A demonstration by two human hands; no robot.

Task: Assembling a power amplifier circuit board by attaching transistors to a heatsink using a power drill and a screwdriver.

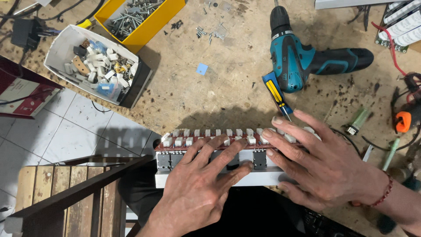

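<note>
A long grey metal bar (206, 177) lies at the bench's near edge, with black square components (163, 161) on its face and a reddish circuit strip (193, 141) carrying several white blocks along its top. My left hand (199, 186) lies flat on the bar's middle, fingers spread over the black components. My right hand (318, 164) rests on the bar's right end, fingertips on the white blocks. Neither hand grips anything.
A teal and black cordless drill (302, 59) lies behind the bar, with a blue and yellow screwdriver (275, 92) beside it. A white box of small parts (94, 63) and a yellow bin of screws (138, 15) sit at the back left. Wires and tools crowd the right edge. A wooden stool (66, 197) stands below left.
</note>
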